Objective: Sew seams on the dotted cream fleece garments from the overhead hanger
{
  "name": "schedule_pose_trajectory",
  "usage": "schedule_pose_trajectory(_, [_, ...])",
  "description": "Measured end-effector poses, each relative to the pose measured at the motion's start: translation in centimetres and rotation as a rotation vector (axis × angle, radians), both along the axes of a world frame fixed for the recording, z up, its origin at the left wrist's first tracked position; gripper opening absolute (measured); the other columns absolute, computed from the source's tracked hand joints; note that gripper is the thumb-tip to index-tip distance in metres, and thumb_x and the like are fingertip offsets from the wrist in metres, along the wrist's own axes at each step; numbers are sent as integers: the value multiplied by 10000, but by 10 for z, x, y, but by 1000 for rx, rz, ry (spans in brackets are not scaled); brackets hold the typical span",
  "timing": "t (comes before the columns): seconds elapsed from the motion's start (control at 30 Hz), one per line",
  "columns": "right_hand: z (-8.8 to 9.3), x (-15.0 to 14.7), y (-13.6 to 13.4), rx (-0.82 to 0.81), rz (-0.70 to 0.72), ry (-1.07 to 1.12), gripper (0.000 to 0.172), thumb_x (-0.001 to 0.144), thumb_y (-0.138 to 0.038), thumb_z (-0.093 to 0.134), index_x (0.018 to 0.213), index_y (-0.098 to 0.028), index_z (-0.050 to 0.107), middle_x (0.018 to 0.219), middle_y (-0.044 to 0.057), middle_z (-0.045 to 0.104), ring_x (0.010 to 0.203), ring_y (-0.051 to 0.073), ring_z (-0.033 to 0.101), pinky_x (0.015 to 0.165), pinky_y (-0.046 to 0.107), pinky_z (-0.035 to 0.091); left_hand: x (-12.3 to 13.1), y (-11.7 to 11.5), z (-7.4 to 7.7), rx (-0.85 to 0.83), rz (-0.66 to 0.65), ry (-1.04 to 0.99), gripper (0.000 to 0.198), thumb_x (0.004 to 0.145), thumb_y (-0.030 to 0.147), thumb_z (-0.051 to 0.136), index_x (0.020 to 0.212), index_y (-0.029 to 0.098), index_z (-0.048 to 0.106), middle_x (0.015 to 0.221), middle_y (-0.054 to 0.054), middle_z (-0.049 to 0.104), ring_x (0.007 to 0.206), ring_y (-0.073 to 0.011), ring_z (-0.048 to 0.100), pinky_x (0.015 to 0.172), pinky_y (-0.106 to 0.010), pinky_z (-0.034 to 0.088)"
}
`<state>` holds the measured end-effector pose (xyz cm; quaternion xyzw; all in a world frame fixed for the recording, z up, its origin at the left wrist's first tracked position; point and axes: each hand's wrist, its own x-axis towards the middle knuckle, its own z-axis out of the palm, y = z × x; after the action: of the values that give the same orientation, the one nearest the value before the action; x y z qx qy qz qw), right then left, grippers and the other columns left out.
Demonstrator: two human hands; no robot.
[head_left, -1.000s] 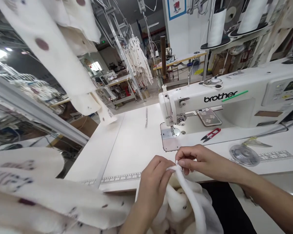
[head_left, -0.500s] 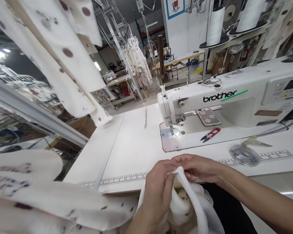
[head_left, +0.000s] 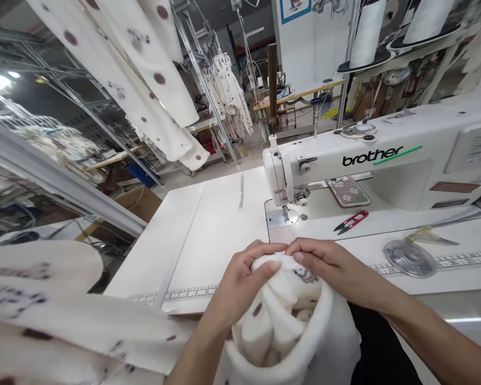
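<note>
- Well, the left hand [head_left: 242,274] is pinching the rim of a pale, spotted cloth [head_left: 288,321], thumb on the near side and fingers behind.
- Meanwhile the right hand [head_left: 332,263] is gripping that rim just beside it — the two sets of fingertips are almost meeting at the top.
- The cloth is hanging open like a bag at the near edge of the table [head_left: 220,240]; whether it is resting on the lap, I cannot tell.
- For a good hold, I'd say, both thumbs should be pressing evenly, so the edge is lying flat — not rolling or twisting between them.
- The loose folds inside are sagging close below, so keeping them out of the pinch seems wise.
- Beyond the hands, the sewing machine [head_left: 328,167] is standing well clear, with red snips [head_left: 351,222] lying by its base.
</note>
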<state>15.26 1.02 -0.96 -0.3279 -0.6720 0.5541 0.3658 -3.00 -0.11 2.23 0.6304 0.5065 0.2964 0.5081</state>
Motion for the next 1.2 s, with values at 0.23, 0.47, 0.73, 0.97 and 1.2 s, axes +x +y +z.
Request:
schedule_pose_trajectory(0.23, [-16, 4, 22, 222, -106, -5, 166, 905, -241, 403, 823, -202, 541, 760, -20, 506, 703, 112, 463, 642, 211, 335, 3, 31, 1, -57, -72, -6, 198, 762, 338, 593, 853, 164, 610, 825, -24, 613, 749, -138, 553, 714, -246, 424])
schedule_pose_trajectory(0.47, [-27, 0, 33, -309, -90, 118, 212, 831, -383, 509, 907, -186, 527, 816, 0, 532, 740, 140, 493, 656, 241, 376, 11, 64, -23, 54, 52, 128, 200, 721, 321, 619, 833, 164, 563, 758, 5, 564, 664, -109, 510, 590, -205, 393])
schedule_pose_trajectory(0.73, [-51, -1, 73, -131, -321, -194, 218, 805, -389, 461, 748, -185, 512, 655, -33, 481, 619, 130, 434, 566, 233, 309, 13, 108, -56, -54, 26, 74, 268, 639, 386, 677, 718, 134, 630, 709, -17, 614, 642, -128, 545, 586, -221, 410])
schedule_pose_trajectory(0.97, [-60, -4, 104, 26, -434, -714, 184, 820, -312, 440, 700, -202, 525, 556, -36, 496, 565, 138, 470, 542, 226, 299, 15, 134, -83, -53, -46, 195, 247, 754, 333, 513, 846, 147, 647, 797, -33, 651, 690, -151, 577, 625, -249, 427])
schedule_pose_trajectory(1.2, [-61, -10, 124, -31, -483, -994, 187, 796, -310, 452, 855, -190, 582, 769, 55, 623, 793, 230, 555, 593, 252, 335, 27, 148, -91, 178, 65, 562, 202, 722, 297, 495, 731, 184, 663, 657, 2, 613, 590, -134, 510, 578, -242, 370])
